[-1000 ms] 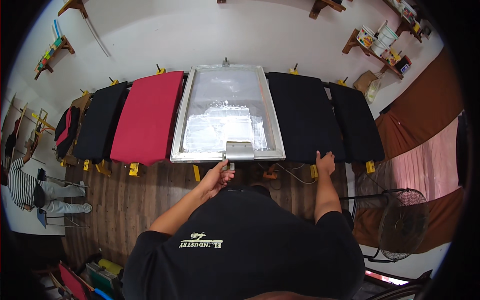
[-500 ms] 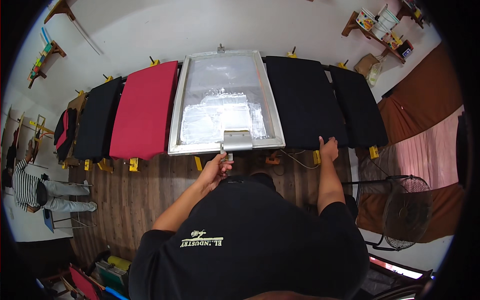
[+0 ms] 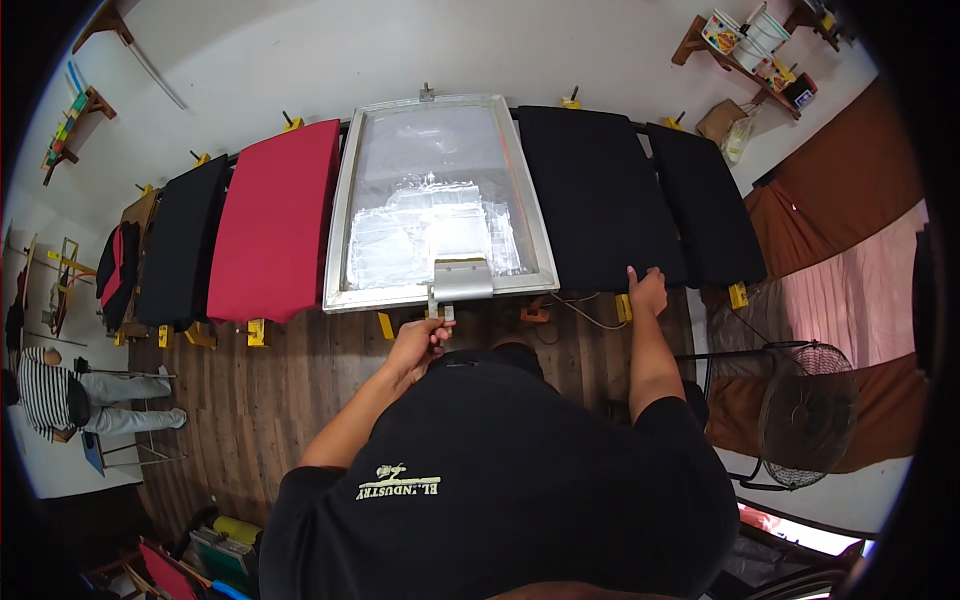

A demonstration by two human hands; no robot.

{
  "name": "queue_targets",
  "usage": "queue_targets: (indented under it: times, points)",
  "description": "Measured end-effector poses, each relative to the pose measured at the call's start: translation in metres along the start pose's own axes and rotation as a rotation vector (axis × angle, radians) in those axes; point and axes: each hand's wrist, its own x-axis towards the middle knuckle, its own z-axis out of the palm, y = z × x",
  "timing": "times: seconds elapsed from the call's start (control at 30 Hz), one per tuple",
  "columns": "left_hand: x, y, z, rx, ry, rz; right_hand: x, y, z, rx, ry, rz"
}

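Note:
A metal-framed printing screen (image 3: 340,210) lies at the middle of a row of cloth-covered boards, with white ink spread over the front half of its mesh. On its front end sits a metal squeegee (image 3: 463,281). Just under that end, my left hand (image 3: 415,348) has its fingers closed around a small metal bracket (image 3: 434,303). My right hand (image 3: 649,292) touches the front edge of the black cloth (image 3: 595,200) on the board right of the screen. Its thumb stands apart from its fingers, and the fingertips rest on the cloth.
Left of the screen stands a red cloth-covered board (image 3: 275,215), then a black one (image 3: 183,240). Another black board (image 3: 705,205) is at the far right. A floor fan (image 3: 808,415) stands at the right. A person in a striped shirt (image 3: 48,390) is at the far left.
The whole view has shifted slightly, with the boards and screen now a little further left and higher. Both hands keep to the same places on the bracket and the black cloth.

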Motion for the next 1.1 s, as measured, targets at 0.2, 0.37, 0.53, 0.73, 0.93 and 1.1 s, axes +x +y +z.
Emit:
queue_targets:
  times: [0.2, 0.37, 0.53, 0.73, 0.93, 1.1]
  points:
    - [0.002, -0.001, 0.0, -0.017, 0.025, 0.005, -0.003, -0.008, -0.01, -0.004, -0.036, 0.031]
    - [0.0, 0.0, 0.005, -0.045, 0.029, 0.002, 0.001, 0.001, -0.003, 0.007, -0.003, 0.006]
    - [-0.001, -0.002, 0.006, -0.052, 0.046, 0.019, 0.0, -0.001, -0.003, -0.008, 0.0, -0.016]
    - [-0.002, -0.006, 0.007, -0.06, 0.098, 0.047, -0.005, -0.008, -0.014, -0.026, -0.063, 0.008]
    - [-0.004, -0.003, 0.013, -0.031, 0.119, 0.054, 0.005, 0.005, 0.002, -0.024, 0.011, -0.044]
    - [-0.004, -0.005, 0.013, -0.036, 0.153, 0.077, 0.003, 0.003, 0.0, -0.027, -0.007, -0.034]
